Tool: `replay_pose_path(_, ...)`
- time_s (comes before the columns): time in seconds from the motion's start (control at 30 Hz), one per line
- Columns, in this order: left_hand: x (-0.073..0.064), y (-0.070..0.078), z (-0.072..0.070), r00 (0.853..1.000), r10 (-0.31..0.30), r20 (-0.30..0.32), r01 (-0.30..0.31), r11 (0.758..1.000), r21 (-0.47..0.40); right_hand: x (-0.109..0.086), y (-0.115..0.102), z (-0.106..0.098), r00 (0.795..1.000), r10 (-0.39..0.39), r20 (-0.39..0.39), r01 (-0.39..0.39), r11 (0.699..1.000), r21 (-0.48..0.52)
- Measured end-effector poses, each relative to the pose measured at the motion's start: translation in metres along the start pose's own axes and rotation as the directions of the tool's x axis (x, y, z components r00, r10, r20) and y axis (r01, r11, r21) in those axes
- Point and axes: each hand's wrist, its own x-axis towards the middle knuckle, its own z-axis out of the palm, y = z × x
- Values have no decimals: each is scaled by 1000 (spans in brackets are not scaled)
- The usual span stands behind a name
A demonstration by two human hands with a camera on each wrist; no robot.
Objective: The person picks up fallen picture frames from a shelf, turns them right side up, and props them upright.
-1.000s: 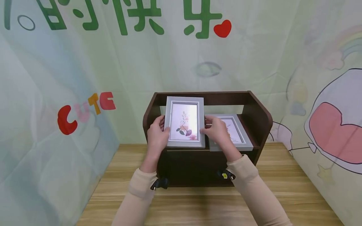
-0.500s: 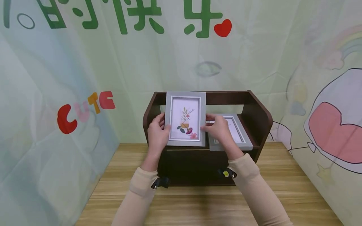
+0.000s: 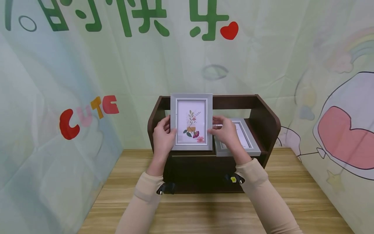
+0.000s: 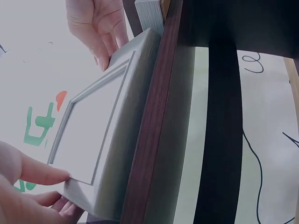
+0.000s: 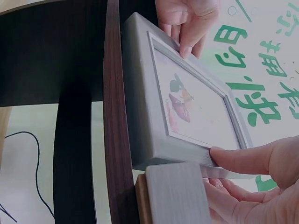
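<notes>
A grey picture frame (image 3: 191, 122) with a flower print stands nearly upright at the left of a dark brown wooden shelf (image 3: 204, 175). My left hand (image 3: 162, 136) pinches its left edge, thumb on the front and fingers behind. On the opposite edge my right hand (image 3: 226, 133) grips it the same way. In the right wrist view the lower edge of the picture frame (image 5: 154, 140) sits right at the shelf board (image 5: 117, 126). A second grey picture frame (image 3: 251, 143) lies flat on the right part of the shelf, partly hidden by my right hand and jutting over the front edge.
The shelf's raised side panel (image 3: 264, 120) stands to the right, and a back rail (image 3: 233, 102) runs behind. Wood-grain table (image 3: 193, 214) extends in front. A printed cloth backdrop (image 3: 131, 71) hangs close behind and at both sides.
The held picture frame has tilted up from leaning back to nearly upright, its top rising in view. Both hands have stayed on its edges. The second frame has not moved.
</notes>
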Motion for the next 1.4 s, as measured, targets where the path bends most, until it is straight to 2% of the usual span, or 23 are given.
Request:
replay_pose_path(0.4, 0, -4, 1, 999, -32, 11, 32, 999, -42, -2, -1, 0, 1000, -1, -17, 2, 999, 38)
replay_pose_path(0.63, 0, -5, 2, 999, -20, 35, 24, 995, -100, -3, 0, 1, 1000, -17, -26, 19, 997, 78)
replay_pose_path(1.13, 0, -8, 0, 998, -14, 63, 23, 991, -133, -2, 2, 2, 999, -32, -37, 36, 992, 123)
replay_pose_path(1.4, 1, -11, -1, 997, 5, 76, 8, 986, -168, -2, 8, 4, 994, -81, -75, 91, 986, 140)
